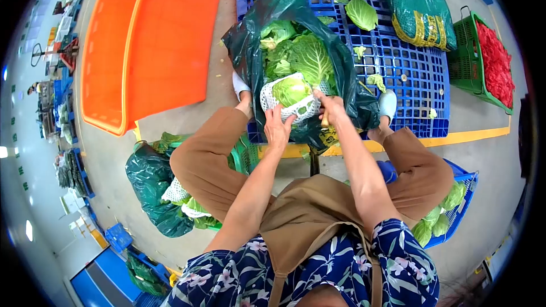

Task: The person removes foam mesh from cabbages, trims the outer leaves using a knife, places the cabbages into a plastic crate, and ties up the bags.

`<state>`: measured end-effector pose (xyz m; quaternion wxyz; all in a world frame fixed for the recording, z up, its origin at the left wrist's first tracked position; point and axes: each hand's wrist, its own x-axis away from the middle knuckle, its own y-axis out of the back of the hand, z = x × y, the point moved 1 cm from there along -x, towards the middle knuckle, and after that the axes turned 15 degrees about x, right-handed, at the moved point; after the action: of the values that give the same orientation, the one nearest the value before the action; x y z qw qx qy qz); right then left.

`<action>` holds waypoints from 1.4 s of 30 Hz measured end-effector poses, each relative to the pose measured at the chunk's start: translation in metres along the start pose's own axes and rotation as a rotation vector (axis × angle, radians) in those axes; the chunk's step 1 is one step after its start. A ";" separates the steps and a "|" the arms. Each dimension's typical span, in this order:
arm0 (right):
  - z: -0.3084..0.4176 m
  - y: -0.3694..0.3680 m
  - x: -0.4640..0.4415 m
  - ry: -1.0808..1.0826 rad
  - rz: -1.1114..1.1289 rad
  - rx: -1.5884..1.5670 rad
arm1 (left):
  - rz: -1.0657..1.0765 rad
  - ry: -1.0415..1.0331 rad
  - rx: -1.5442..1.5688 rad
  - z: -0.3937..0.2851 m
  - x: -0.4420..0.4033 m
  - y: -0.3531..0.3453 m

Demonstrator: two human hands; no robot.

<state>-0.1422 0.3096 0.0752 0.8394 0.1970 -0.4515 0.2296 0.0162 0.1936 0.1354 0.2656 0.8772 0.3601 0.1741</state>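
Observation:
A pale green cabbage (292, 90) sits in a white foam net (272, 98), inside an opened dark green plastic bag (242, 45). My left hand (278, 129) grips the near edge of the net, thumb and fingers bent. At the cabbage's right side, my right hand (333, 109) is closed around a tool with a tan handle (325, 119); its blade or tip is hidden. Behind the netted cabbage, more leafy cabbages (310, 59) with large outer leaves fill the bag.
Under the bag lies a blue plastic pallet (421, 94) with loose leaves (361, 14) and a full green bag (415, 5). An orange bin (170, 40) stands left, a green crate (469, 57) of red material right. Cabbages fill a blue basket (467, 207); netted ones (195, 209) lie at left.

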 end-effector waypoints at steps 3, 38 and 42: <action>0.003 -0.021 0.055 -0.018 -0.121 -0.031 | -0.056 -0.090 -0.014 -0.002 0.008 -0.002; -0.020 0.009 0.042 0.232 -0.090 0.217 | 0.195 -0.127 -0.209 0.016 -0.078 0.003; 0.026 -0.016 0.091 0.411 0.249 -0.257 | 0.047 -0.006 -0.287 -0.017 -0.057 -0.029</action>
<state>-0.1060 0.3013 0.1633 0.8969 -0.0188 -0.3178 0.3071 -0.0470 0.1760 0.1253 0.3852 0.8391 0.3098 0.2272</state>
